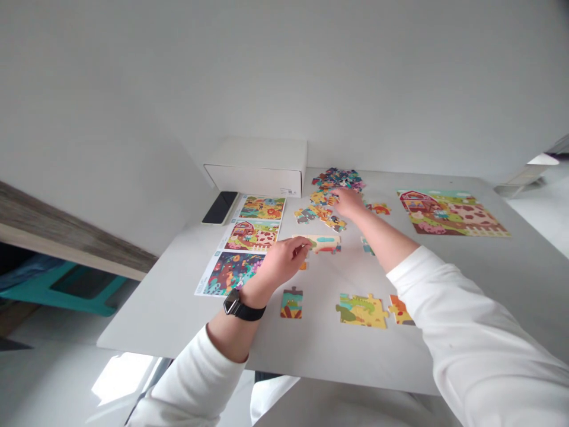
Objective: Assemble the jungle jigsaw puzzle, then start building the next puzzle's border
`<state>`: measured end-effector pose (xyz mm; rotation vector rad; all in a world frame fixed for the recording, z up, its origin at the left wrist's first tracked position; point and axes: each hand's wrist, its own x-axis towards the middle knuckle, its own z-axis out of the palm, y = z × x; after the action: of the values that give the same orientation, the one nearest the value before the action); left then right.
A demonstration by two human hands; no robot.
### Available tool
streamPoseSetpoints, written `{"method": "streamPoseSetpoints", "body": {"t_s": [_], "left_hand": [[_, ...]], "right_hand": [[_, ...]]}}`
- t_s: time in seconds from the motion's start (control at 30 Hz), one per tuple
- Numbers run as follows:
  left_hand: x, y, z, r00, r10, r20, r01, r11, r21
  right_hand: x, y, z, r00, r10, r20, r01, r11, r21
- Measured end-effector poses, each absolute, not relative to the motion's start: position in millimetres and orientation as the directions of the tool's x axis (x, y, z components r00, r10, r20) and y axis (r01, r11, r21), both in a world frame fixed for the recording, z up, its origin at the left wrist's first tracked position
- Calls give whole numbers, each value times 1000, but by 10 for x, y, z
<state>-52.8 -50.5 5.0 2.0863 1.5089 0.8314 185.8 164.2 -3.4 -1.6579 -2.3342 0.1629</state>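
My left hand, with a black watch on its wrist, has its fingers curled together at the left end of a joined strip of jigsaw pieces. Whether anything is between those fingertips is hidden. Farther back, my right hand pinches at a yellow jigsaw piece by the loose yellow pieces. Nearer the front edge lie a single piece with blue and yellow, a joined crocodile section and an orange spotted piece, partly covered by my right sleeve.
A finished farm puzzle lies at the right. On the left are a sheet with three printed pictures and a phone. A white box stands at the back beside a pile of dark pieces. The wall closes off the far edge.
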Motion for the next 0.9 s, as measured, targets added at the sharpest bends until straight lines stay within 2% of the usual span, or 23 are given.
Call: {"method": "streamPoseSetpoints", "body": {"t_s": [0.07,0.17,0.37,0.67,0.9], "left_hand": [[-525,-511,48,230,949,216,684,-316,658],[-522,-518,45,228,948,221,677,-317,664],[-526,-520,32,220,949,226,679,-315,663],[-515,-521,19,229,948,221,684,-318,657],[-518,-518,16,230,945,231,682,-326,655]], "right_hand": [[1974,1713,-38,-284,951,121,925,305,-228],[2115,1797,-26,-335,942,26,916,332,-224],[2250,1877,28,-367,927,-77,912,343,-224],[2367,1830,-11,-417,906,-75,888,388,-249],[2245,1743,5,-444,895,-34,879,428,-209]]}}
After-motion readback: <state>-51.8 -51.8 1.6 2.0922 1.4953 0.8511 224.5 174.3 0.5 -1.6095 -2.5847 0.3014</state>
